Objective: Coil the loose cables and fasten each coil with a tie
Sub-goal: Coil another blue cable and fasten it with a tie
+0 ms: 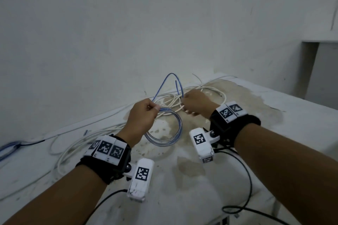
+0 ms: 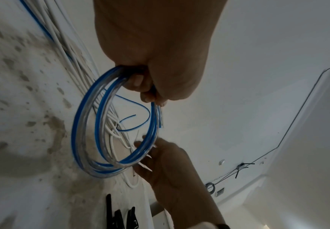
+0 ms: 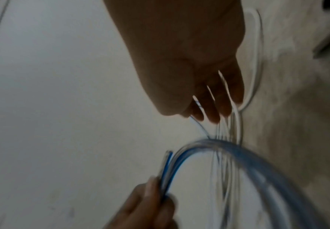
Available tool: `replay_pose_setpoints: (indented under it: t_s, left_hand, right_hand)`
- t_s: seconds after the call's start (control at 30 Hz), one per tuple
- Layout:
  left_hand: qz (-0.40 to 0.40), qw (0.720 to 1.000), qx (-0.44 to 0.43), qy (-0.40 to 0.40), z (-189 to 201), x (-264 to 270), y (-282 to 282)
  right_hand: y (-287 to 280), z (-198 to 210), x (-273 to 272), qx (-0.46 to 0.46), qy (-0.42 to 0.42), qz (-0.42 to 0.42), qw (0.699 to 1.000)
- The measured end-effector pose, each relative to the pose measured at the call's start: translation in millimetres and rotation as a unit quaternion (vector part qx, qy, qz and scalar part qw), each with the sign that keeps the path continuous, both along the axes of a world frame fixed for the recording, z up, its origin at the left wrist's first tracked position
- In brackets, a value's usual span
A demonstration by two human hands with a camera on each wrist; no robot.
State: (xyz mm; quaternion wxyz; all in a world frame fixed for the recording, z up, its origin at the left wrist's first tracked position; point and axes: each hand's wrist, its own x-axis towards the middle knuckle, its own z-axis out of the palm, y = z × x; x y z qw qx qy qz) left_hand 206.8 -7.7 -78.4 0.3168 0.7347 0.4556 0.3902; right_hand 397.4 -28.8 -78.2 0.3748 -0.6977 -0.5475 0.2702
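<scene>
A white, stained table (image 1: 210, 184) stood against a bare white wall (image 1: 128, 23), with a recess in the wall at the far right. Loose white cables (image 1: 204, 90) sprawled over its far and left parts, and a bundle of blue cable (image 1: 9, 147) lay at the far left edge. In the left wrist view, black ties (image 2: 119, 216) lay on the surface near the right arm.

The left hand (image 1: 144, 115) was closed, thumb and fingers (image 2: 138, 80) pinching the top of a blue-and-clear cable coil (image 1: 175, 133) of several turns, which hung from it above the middle of the table. The free blue end (image 1: 171, 78) arched up from the left hand towards the right.

The right hand (image 1: 196, 103), just right of the coil, had its fingers (image 3: 213, 111) curled narrowly about that loose blue strand. The right wrist view was blurred, so the exact grip could not be told.
</scene>
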Motion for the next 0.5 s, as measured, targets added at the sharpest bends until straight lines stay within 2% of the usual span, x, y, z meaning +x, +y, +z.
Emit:
replay_pose_setpoints:
  t_s: [0.03,0.07,0.1,0.23,0.33,0.5]
  left_hand:
    - [-0.005,1.0,-0.005,0.002,-0.6,2.9,-1.3]
    - [-0.011,1.0,-0.009,0.004,-1.3,5.9,-2.3]
    - [-0.016,1.0,-0.012,0.005,-2.0,8.4,-3.0]
    - [-0.034,0.999,-0.018,0.003,-5.3,17.9,-3.4]
    - [-0.042,0.999,-0.024,0.008,-8.1,21.1,-3.8]
    - [-0.051,0.998,-0.031,0.003,-8.7,16.5,-4.9]
  right_hand:
    - [-3.4,1.9,14.6,-0.013,-0.126,-0.042,0.991]
    - [-6.9,3.1,29.6,-0.026,-0.215,-0.082,0.973]
    - [-11.4,3.8,43.3,-0.045,-0.268,-0.105,0.957]
    - [-20.7,-5.0,85.0,-0.14,-0.337,-0.135,0.921]
    - [-24.4,-19.4,104.6,-0.198,-0.371,-0.108,0.901]
    - [-29.7,-37.8,114.2,-0.184,-0.412,-0.115,0.885]
